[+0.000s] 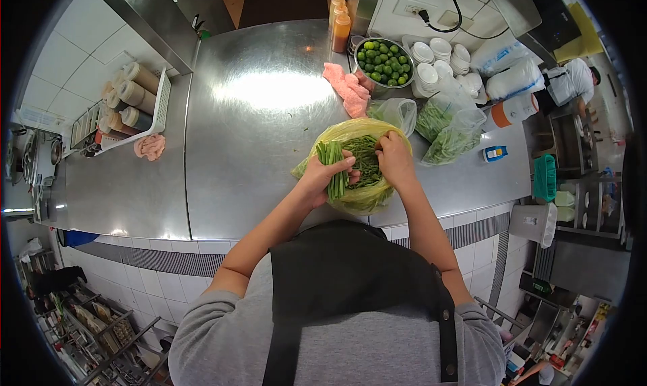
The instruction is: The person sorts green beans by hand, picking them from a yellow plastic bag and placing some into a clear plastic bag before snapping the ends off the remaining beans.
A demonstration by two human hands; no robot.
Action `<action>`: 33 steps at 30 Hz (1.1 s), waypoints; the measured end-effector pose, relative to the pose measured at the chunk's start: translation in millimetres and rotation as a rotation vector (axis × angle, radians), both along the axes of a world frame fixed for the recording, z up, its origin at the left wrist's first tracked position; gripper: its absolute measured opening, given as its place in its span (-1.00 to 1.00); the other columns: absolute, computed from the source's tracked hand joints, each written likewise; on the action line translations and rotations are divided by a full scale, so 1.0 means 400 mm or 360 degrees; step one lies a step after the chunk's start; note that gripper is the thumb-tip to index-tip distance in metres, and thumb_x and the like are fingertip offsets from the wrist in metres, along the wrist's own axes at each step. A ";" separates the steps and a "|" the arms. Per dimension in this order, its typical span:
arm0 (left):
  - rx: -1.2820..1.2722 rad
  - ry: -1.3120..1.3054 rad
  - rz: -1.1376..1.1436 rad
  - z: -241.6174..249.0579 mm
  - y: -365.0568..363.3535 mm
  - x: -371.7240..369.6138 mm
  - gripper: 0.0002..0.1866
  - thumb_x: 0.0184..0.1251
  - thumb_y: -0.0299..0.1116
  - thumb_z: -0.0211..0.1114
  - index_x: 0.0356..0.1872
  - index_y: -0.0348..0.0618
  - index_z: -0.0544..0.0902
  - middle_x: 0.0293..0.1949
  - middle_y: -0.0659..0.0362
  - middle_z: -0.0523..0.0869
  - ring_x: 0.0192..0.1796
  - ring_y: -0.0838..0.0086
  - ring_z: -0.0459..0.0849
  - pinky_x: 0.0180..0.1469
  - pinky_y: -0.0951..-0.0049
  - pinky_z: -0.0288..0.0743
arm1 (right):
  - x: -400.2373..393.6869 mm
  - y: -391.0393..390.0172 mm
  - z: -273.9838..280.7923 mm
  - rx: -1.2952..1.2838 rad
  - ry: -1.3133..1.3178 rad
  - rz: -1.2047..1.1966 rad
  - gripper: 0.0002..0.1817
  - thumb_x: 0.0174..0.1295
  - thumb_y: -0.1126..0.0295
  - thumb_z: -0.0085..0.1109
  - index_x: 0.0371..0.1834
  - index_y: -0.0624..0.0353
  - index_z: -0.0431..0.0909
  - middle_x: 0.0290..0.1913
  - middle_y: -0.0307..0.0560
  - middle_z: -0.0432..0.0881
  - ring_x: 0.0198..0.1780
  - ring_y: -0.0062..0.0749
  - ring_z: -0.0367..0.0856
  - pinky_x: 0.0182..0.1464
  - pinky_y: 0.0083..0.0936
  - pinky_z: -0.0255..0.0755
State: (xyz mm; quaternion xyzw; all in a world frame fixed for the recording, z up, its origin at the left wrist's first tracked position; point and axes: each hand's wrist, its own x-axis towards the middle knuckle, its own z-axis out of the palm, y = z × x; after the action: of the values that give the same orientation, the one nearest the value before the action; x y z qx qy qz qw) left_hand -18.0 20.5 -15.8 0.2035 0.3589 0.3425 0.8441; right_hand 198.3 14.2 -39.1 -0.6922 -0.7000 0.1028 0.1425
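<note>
A yellow plastic bag [367, 203] sits at the near edge of the steel counter, its mouth wide apart. Inside lies a heap of thin green stalks [366, 162] that look like asparagus. My left hand [328, 178] is wrapped round a bunch of green stalks [329, 154] at the bag's left side. Over the right part of the bag's mouth is my right hand [394, 158], its fingers curled together toward the heap. What its fingertips hold, if anything, is too small to make out.
Behind the bag are a pink cloth [347, 89], a metal bowl of limes [384, 62] and sauce bottles [341, 32]. To the right stand clear bags of greens [448, 133] and white lidded tubs [426, 76]. A bottle basket [160, 106] is far left. A co-worker [571, 83] stands far right.
</note>
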 end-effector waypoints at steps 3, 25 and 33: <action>0.0174 0.0174 -0.0033 -0.002 0.008 -0.011 -0.79 0.31 -0.46 0.47 -0.16 -0.21 0.60 -0.41 0.23 0.65 -0.38 0.51 0.71 -0.37 0.51 0.62 | -0.002 0.000 0.054 0.0079 0.0464 0.0056 -0.86 0.16 0.52 0.26 -0.23 0.23 0.56 -0.15 0.05 0.52 -0.04 -0.06 0.56 0.02 -0.18 0.46; 0.0865 0.0613 -0.0038 0.029 0.023 -0.009 -0.84 0.25 -0.49 0.51 -0.27 -0.30 0.69 -0.42 0.26 0.73 -0.51 0.64 0.62 -0.46 0.57 0.52 | -0.083 -0.051 0.177 -0.0077 0.1508 0.0066 -0.80 0.20 0.36 0.44 -0.30 0.25 0.64 -0.28 -0.16 0.66 -0.23 -0.49 0.60 -0.09 -0.52 0.47; 0.0740 0.0363 -0.0190 0.053 0.025 -0.007 -0.83 0.26 -0.53 0.49 -0.19 -0.29 0.67 -0.39 0.18 0.74 -0.51 0.60 0.62 -0.48 0.55 0.53 | -0.089 -0.051 0.161 0.0152 0.1791 -0.0047 -0.92 0.23 0.50 0.35 -0.34 0.27 0.63 -0.31 -0.14 0.60 -0.22 -0.44 0.58 -0.14 -0.50 0.44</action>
State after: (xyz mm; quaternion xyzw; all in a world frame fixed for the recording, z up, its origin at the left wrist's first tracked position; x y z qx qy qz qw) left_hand -21.0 30.3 5.2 0.4501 0.3507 0.3402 0.7475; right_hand 162.5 -6.0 25.4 -0.5333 -0.5102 0.4223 0.5263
